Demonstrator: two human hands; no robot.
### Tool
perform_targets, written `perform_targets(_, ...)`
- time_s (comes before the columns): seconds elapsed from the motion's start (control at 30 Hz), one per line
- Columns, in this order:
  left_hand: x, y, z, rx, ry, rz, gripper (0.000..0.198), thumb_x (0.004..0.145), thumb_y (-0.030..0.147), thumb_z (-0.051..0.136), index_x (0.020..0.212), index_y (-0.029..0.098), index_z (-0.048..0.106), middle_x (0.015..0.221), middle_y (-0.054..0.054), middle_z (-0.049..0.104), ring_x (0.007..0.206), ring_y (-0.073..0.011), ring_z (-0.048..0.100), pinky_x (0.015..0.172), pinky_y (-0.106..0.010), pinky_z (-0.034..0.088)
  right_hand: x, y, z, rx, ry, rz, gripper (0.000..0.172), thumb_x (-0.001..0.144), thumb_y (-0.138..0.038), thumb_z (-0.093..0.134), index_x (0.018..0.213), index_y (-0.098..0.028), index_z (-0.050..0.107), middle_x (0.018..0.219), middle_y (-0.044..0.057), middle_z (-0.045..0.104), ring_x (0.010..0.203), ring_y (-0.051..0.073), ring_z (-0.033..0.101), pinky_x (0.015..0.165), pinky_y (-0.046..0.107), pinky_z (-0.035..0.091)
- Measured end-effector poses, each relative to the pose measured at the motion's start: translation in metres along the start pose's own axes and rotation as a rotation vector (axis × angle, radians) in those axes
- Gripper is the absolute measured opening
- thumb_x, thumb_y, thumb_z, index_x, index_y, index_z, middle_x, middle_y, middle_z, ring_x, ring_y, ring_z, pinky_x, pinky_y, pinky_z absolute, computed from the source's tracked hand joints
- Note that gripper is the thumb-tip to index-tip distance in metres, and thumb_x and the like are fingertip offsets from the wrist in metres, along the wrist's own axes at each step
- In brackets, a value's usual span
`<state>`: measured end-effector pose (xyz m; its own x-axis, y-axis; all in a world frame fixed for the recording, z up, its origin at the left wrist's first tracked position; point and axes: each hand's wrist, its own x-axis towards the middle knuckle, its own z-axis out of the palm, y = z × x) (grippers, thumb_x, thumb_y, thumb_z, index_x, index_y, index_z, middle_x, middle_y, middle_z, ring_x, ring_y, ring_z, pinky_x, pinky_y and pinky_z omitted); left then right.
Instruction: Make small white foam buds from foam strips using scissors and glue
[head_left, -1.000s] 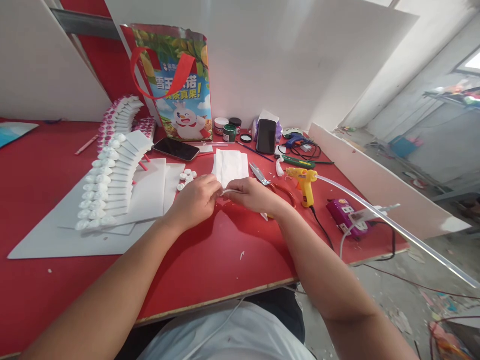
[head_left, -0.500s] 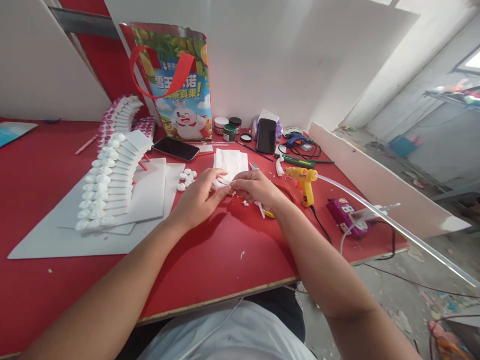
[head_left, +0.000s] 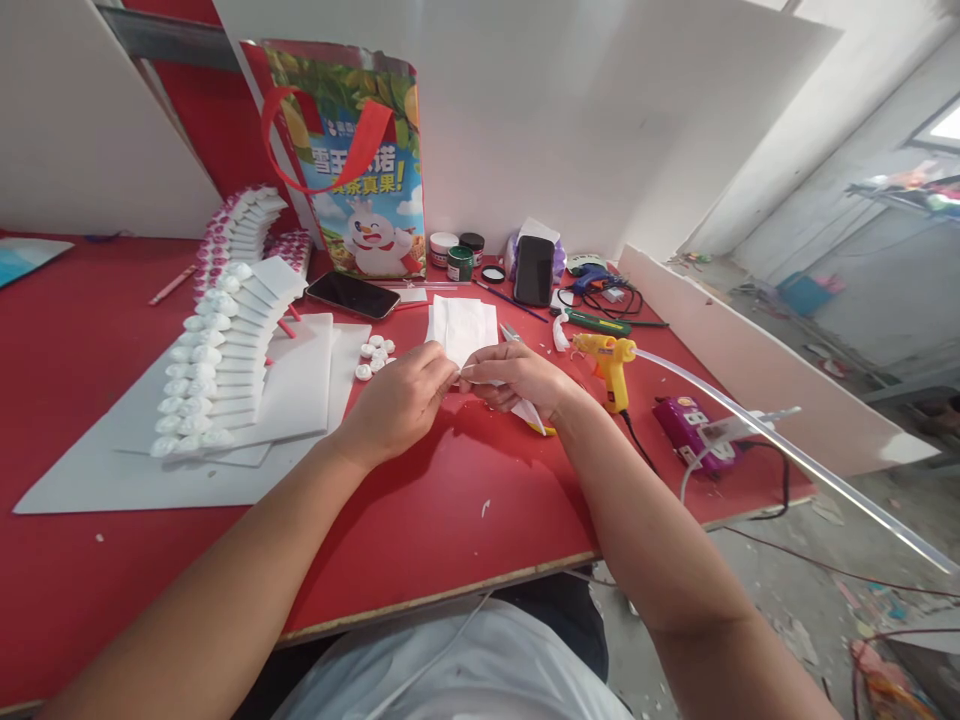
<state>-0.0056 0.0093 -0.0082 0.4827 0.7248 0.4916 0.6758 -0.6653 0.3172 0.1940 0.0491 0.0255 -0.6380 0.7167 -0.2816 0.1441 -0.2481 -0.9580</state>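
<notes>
My left hand and my right hand meet fingertip to fingertip at the middle of the red table. Both are closed in a pinch around a small white piece, mostly hidden by the fingers. Just behind them lies a stack of white sheets. Several small white rolled pieces sit left of the sheets, partly behind my left hand. Scissors with yellow on the handle lie under and beside my right hand.
At left, rows of white rosettes rest on white boards. Behind stand a colourful bag, paint jars and phones. At right are a yellow glue gun and a purple power strip.
My left hand's fingers have curled in and its back has turned more upward. My right hand has shifted slightly, and the white piece between the fingertips is now less visible.
</notes>
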Motion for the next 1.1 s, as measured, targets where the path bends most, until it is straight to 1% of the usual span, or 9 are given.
perform_targets(0.17, -0.001, -0.004, 0.002, -0.168, -0.085, -0.18, 0.03, 0.106, 0.025, 0.037, 0.077, 0.022, 0.046, 0.08, -0.002, 0.053, 0.068, -0.0182, 0.051, 0.062, -0.032, 0.036, 0.002, 0.006, 0.008, -0.511, 0.199, -0.244, 0.023, 0.09, -0.03, 0.059, 0.073, -0.015, 0.063, 0.062, -0.002, 0.055, 0.06, 0.01, 0.046, 0.059, 0.024, 0.034)
perform_targets(0.33, 0.0, -0.006, 0.002, -0.374, -0.1, -0.352, 0.032, 0.102, 0.032, 0.041, 0.072, 0.023, 0.042, 0.069, 0.001, 0.049, 0.065, -0.0172, 0.048, 0.062, -0.031, 0.035, -0.001, 0.007, 0.014, -0.98, 0.262, -0.402, 0.022, 0.098, -0.02, 0.05, 0.082, -0.014, 0.065, 0.078, 0.003, 0.065, 0.072, 0.013, 0.051, 0.068, 0.026, 0.032)
perform_targets(0.47, 0.003, -0.001, 0.001, -0.509, -0.058, -0.513, 0.031, 0.1, 0.033, 0.04, 0.071, 0.022, 0.044, 0.064, 0.003, 0.044, 0.061, -0.0151, 0.043, 0.057, -0.029, 0.034, -0.003, 0.003, 0.029, -1.308, 0.313, -0.329, 0.026, 0.101, -0.02, 0.045, 0.092, -0.012, 0.067, 0.089, 0.011, 0.068, 0.072, 0.017, 0.052, 0.063, 0.031, 0.024)
perform_targets(0.57, 0.003, 0.002, 0.003, -0.359, -0.003, -0.494, 0.031, 0.099, 0.03, 0.04, 0.068, 0.023, 0.039, 0.063, 0.002, 0.046, 0.06, -0.0155, 0.044, 0.055, -0.029, 0.032, -0.002, 0.002, 0.043, -1.441, 0.317, -0.225, 0.027, 0.101, -0.019, 0.044, 0.103, -0.009, 0.069, 0.096, 0.016, 0.07, 0.071, 0.02, 0.055, 0.06, 0.034, 0.019)
perform_targets(0.67, 0.0, 0.0, 0.008, -0.098, 0.05, -0.352, 0.029, 0.098, 0.024, 0.041, 0.07, 0.023, 0.042, 0.07, -0.003, 0.055, 0.062, -0.0176, 0.05, 0.056, -0.031, 0.031, 0.002, 0.004, 0.051, -1.397, 0.354, -0.169, 0.027, 0.101, -0.019, 0.045, 0.102, -0.009, 0.07, 0.093, 0.017, 0.071, 0.072, 0.022, 0.057, 0.06, 0.034, 0.021)
perform_targets(0.77, -0.002, -0.002, 0.013, 0.081, 0.046, -0.231, 0.023, 0.097, 0.017, 0.043, 0.076, 0.021, 0.051, 0.078, -0.006, 0.06, 0.065, -0.0196, 0.055, 0.056, -0.032, 0.032, 0.006, 0.008, 0.051, -1.278, 0.437, -0.15, 0.028, 0.101, -0.021, 0.046, 0.089, -0.013, 0.07, 0.082, 0.014, 0.07, 0.068, 0.021, 0.055, 0.061, 0.033, 0.022)
perform_targets(0.93, -0.003, -0.002, 0.018, 0.133, 0.034, -0.158, 0.024, 0.094, 0.007, 0.041, 0.093, 0.019, 0.062, 0.086, -0.008, 0.064, 0.072, -0.021, 0.061, 0.06, -0.031, 0.041, 0.009, 0.013, 0.041, -0.958, 0.514, -0.172, 0.033, 0.096, -0.019, 0.051, 0.064, -0.019, 0.054, 0.063, 0.005, 0.061, 0.061, 0.015, 0.047, 0.06, 0.03, 0.026)
perform_targets(1.0, -0.003, -0.001, 0.018, 0.15, 0.03, -0.129, 0.03, 0.092, 0.005, 0.039, 0.106, 0.017, 0.064, 0.091, -0.009, 0.065, 0.076, -0.0216, 0.062, 0.064, -0.032, 0.046, 0.009, 0.013, 0.036, -0.816, 0.497, -0.188, 0.036, 0.095, -0.017, 0.05, 0.06, -0.02, 0.047, 0.058, 0.001, 0.057, 0.059, 0.013, 0.045, 0.06, 0.029, 0.027)
perform_targets(1.1, -0.003, 0.0, 0.017, 0.2, 0.042, -0.085, 0.04, 0.093, 0.004, 0.039, 0.125, 0.015, 0.06, 0.096, -0.009, 0.064, 0.078, -0.0215, 0.062, 0.068, -0.031, 0.049, 0.008, 0.01, 0.03, -0.714, 0.446, -0.218, 0.037, 0.095, -0.016, 0.049, 0.059, -0.02, 0.045, 0.056, -0.001, 0.054, 0.058, 0.012, 0.044, 0.061, 0.027, 0.029)
